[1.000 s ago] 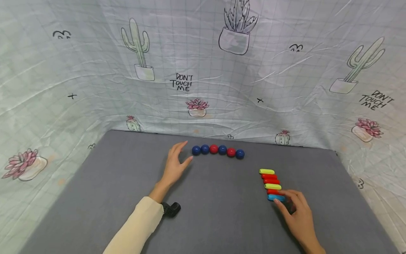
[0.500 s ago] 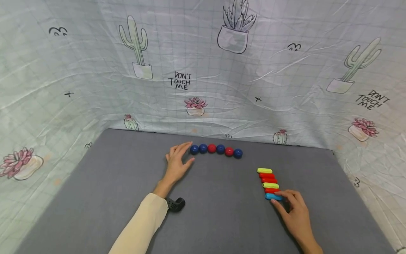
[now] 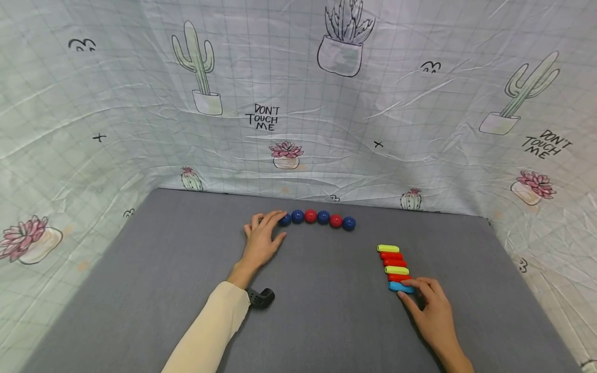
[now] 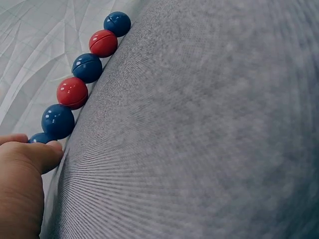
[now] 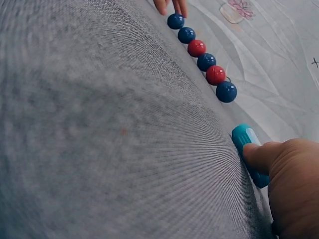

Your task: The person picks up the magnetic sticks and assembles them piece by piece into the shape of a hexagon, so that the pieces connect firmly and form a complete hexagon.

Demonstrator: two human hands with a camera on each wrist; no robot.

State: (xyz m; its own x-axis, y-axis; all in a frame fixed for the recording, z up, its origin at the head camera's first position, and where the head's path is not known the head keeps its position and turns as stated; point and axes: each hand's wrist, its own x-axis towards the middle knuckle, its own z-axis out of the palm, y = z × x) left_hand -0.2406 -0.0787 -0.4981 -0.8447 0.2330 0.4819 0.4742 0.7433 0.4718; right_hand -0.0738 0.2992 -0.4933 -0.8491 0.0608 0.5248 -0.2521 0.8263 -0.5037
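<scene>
Left fingers [image 3: 273, 218] reached the leftmost ball [image 3: 285, 221]; right fingers [image 3: 420, 283] pinch the blue stick [image 3: 396, 287].

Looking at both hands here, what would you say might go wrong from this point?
The left hand is right by the end blue ball; a nudge might roll it into its close neighbours.

The right hand pinches the blue piece close beside a red piece; a slip could knock that row askew.
</scene>
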